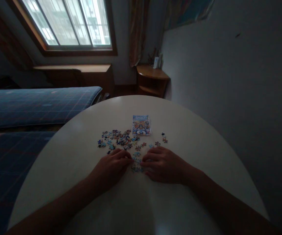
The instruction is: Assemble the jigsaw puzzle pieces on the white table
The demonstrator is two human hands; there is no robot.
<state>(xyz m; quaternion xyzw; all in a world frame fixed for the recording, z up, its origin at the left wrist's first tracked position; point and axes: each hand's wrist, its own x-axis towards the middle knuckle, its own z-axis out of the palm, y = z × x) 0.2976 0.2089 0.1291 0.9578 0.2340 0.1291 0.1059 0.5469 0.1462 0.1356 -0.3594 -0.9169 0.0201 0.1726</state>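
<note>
A small patch of light-blue and multicoloured jigsaw puzzle pieces [137,169] lies on the white round table [180,120], between my two hands. From the left, my left hand [117,163] reaches it with fingers bent and pressed together, thumb and fingertips at its edge. My right hand [162,164] curls in from the other side, its fingertips touching the patch. What each hand pinches is mostly hidden by the fingers. Beyond my left hand spreads a loose heap of puzzle pieces [123,138]. A few single pieces [157,143] lie just past my right hand.
A printed picture sheet or packet [141,125] with a blue penguin-like figure lies behind the pieces. Left of the table is a bed with a blue plaid mattress [38,104]. A wooden corner cabinet [153,72] and a desk [82,68] stand beyond, near a window.
</note>
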